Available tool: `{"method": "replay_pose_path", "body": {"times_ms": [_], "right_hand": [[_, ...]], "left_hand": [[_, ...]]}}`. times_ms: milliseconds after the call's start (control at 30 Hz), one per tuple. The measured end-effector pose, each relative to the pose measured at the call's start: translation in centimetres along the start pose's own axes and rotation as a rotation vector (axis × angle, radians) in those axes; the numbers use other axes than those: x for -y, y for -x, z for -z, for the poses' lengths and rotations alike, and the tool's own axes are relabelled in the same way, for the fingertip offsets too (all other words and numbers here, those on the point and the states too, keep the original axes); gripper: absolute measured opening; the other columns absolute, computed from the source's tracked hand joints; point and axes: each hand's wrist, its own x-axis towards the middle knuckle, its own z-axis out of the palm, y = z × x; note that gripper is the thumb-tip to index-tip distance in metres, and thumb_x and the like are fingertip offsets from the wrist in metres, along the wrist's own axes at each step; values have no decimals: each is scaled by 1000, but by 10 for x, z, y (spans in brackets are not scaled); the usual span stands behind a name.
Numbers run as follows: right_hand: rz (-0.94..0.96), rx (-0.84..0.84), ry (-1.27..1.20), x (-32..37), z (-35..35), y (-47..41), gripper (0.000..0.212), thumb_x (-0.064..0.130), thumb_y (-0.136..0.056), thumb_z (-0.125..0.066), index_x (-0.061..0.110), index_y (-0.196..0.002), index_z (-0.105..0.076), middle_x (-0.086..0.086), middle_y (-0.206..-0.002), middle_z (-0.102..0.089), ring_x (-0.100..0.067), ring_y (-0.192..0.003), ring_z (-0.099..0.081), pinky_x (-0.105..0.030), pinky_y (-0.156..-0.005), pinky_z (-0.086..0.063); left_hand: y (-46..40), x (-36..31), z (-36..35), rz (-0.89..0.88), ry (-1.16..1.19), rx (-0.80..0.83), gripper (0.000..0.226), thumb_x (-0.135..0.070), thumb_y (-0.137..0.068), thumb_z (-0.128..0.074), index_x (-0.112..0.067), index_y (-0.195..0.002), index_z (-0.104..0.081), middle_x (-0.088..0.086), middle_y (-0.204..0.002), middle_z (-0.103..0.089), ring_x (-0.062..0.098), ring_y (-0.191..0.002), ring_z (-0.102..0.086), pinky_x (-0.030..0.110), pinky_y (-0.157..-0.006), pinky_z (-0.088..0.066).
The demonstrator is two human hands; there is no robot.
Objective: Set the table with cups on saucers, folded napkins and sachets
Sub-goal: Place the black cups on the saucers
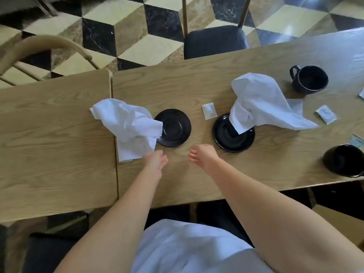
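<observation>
Two black saucers lie on the wooden table (59,146): the left saucer (175,128) and the right saucer (228,141). A crumpled white napkin (128,127) overlaps the left saucer's edge. A second white napkin (260,101) drapes over the right saucer. A sachet (209,110) lies between the saucers, and two more sachets (326,114) (356,140) lie to the right. One black cup (309,79) stands at the far right, another black cup (342,160) near the front right edge. My left hand (156,160) hovers by the left napkin's corner, my right hand (202,156) beside it, both empty.
A wooden chair (45,54) stands at the far left and a dark-seated chair (214,40) behind the table. A seam (113,123) splits two tabletops. Another sachet (361,94) shows at the right border.
</observation>
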Motion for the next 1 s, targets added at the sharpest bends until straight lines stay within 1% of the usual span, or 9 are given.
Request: {"method": "replay_pose_path", "body": {"times_ms": [67,167,267,400,567,700,833,900,1000], "right_hand": [[45,-72,130,9,-3,-13,21,-1,-95,-50,9,-113,-53,-6,-79,-55,-18,-67,-57,-32,-71,-57],[112,-136,196,23,-6,-23,30,8,-94,-53,14,-122,-61,-3,-93,-64,-18,-83,-64,-37,-88,-60],[183,-179,270,36,-9,-32,39,13,-93,-53,18,-131,-61,-3,-111,-66,-19,-94,-67,-37,-87,-61],[233,-206,391,44,-14,-47,44,15,-93,-57,20,-137,-58,-1,-124,-64,-21,-107,-66,-40,-93,-58],[253,-208,459,42,-21,-59,40,6,-91,-60,20,-128,-64,-3,-116,-70,-23,-106,-69,-44,-94,-58],[286,-268,520,35,-7,-55,40,-3,-86,-54,18,-116,-69,-1,-105,-71,-24,-100,-70,-44,-89,-60],[408,-229,555,15,14,-33,36,1,-86,-55,18,-113,-70,14,-91,-68,-7,-90,-67,-21,-74,-51],[483,-223,526,5,30,-18,30,4,-87,-56,24,-106,-69,17,-91,-69,3,-86,-64,-12,-67,-45],[554,-256,463,-9,68,1,25,7,-91,-59,22,-109,-69,14,-97,-71,1,-90,-66,-14,-74,-50]], "left_hand": [[-10,-12,-2,-84,-104,13,52,-3,-97,-54,-17,-147,-45,8,-121,-55,21,-93,-60,36,-86,-56],[-22,-32,-11,-205,-219,54,56,-3,-94,-52,-33,-142,-51,-10,-130,-54,18,-104,-60,34,-81,-57],[-32,-50,-20,-248,-313,61,55,-6,-86,-52,-35,-133,-55,-23,-135,-55,9,-87,-58,25,-65,-53],[-53,-59,-26,-273,-411,-5,54,-5,-82,-54,-24,-133,-51,-9,-140,-54,17,-117,-58,43,-93,-57],[-64,-50,-26,-239,-425,-88,37,4,-81,-57,-18,-111,-53,-3,-102,-56,26,-101,-61,48,-83,-61],[-60,-36,-27,-146,-257,-106,28,12,-82,-63,-4,-103,-54,12,-108,-58,29,-95,-64,32,-65,-59],[-43,-16,-21,-96,-241,-40,23,11,-87,-62,-6,-103,-63,9,-112,-65,24,-93,-67,34,-76,-61],[-30,-5,-22,-124,-271,15,28,8,-89,-63,-20,-91,-68,0,-104,-69,20,-94,-69,29,-72,-60],[-9,6,-34,-180,-327,121,31,5,-90,-62,-21,-102,-70,3,-107,-70,21,-96,-71,34,-78,-63]]}}
